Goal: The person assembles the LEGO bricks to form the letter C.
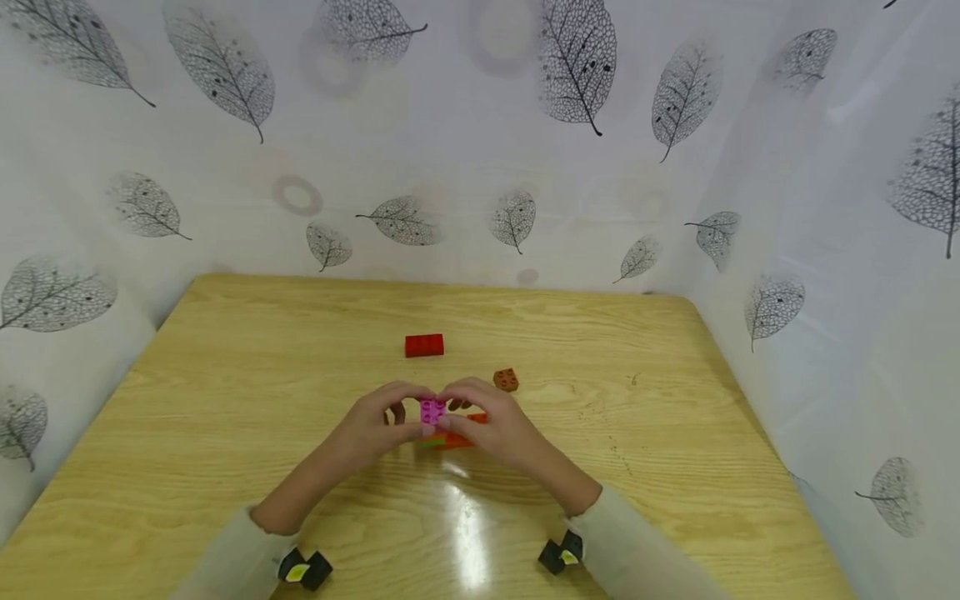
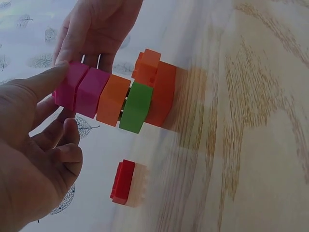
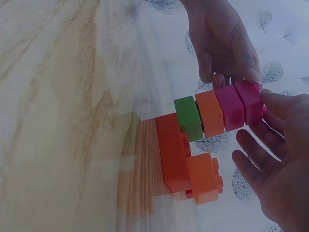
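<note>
A stack of toy building bricks stands on the table. At its bottom is a long red-orange brick (image 3: 173, 152), with a green brick (image 2: 136, 107) on one end and an orange brick (image 3: 203, 178) on the other. Above the green one come another orange brick (image 2: 114, 100), a pink brick (image 2: 92, 92) and a topmost pink brick (image 1: 432, 411). Thumb and fingers of my left hand (image 1: 378, 421) pinch that top brick from the left. From the right, my right hand (image 1: 495, 419) pinches the same brick. The lower fingers of both hands curl loosely beside the stack.
Beyond the hands lies a red brick (image 1: 424, 345) on the wooden table (image 1: 300, 350). A small brown-orange brick (image 1: 506, 379) sits just past my right hand. White cloth with a leaf print (image 1: 450, 150) hangs behind the table and along its sides.
</note>
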`<state>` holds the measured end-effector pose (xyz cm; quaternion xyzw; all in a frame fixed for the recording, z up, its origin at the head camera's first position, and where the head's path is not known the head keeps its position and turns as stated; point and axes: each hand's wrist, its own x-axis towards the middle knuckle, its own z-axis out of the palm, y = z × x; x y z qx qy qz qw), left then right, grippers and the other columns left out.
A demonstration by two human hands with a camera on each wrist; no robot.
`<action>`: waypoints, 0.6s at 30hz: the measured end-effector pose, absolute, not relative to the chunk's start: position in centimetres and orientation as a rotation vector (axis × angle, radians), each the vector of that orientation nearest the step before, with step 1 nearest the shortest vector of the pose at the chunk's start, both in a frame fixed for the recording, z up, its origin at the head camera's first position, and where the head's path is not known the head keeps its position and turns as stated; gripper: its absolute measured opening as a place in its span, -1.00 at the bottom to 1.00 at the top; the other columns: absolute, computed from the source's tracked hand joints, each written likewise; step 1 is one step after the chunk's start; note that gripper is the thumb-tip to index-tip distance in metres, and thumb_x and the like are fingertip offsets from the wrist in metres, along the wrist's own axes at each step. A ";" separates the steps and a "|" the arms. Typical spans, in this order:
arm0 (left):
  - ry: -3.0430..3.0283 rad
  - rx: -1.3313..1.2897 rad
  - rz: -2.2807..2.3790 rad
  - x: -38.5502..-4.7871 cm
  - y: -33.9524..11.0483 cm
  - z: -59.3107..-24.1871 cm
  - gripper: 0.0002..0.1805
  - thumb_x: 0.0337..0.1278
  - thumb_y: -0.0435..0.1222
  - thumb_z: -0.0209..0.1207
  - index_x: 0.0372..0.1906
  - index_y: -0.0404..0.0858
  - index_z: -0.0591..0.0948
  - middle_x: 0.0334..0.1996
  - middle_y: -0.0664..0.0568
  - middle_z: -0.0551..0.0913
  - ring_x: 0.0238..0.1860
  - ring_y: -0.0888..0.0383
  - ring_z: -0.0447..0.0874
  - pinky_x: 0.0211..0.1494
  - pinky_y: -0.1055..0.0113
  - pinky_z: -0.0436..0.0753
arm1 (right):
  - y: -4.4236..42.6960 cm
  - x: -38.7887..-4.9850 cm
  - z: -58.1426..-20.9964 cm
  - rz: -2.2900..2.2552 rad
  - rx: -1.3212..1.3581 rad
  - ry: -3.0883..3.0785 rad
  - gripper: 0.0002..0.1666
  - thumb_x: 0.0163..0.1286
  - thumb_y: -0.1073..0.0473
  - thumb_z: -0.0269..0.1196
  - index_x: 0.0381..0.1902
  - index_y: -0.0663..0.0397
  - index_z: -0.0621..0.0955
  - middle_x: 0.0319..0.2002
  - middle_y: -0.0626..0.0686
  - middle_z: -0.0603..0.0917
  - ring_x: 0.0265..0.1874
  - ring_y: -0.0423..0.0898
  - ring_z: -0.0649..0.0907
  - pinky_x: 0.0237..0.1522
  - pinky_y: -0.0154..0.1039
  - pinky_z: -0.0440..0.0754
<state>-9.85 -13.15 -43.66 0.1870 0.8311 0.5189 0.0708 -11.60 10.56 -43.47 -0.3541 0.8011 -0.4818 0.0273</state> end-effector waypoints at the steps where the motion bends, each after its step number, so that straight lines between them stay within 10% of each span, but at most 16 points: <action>1: 2.512 0.573 1.564 -9.8 -13.1 -43.7 -0.61 0.19 -0.07 0.38 0.12 0.05 0.65 0.01 0.14 0.64 -0.21 0.08 0.49 -0.26 0.36 0.55 | 10.6 -11.6 -43.5 -1.494 -1.084 2.463 -0.69 0.46 0.06 0.29 0.12 -0.11 0.64 0.09 -0.11 0.65 0.03 -0.06 0.65 0.08 -0.05 0.65; 18: 2.633 0.598 1.552 -9.4 -13.1 -43.8 -0.71 0.23 -0.09 0.35 0.04 0.06 0.70 -0.15 0.22 0.65 -0.36 0.18 0.45 -0.42 0.39 0.47 | 10.5 -11.5 -43.6 -1.475 -1.050 2.470 -0.63 0.46 0.03 0.27 0.17 -0.05 0.66 0.15 -0.07 0.64 0.04 0.03 0.64 0.03 -0.24 0.64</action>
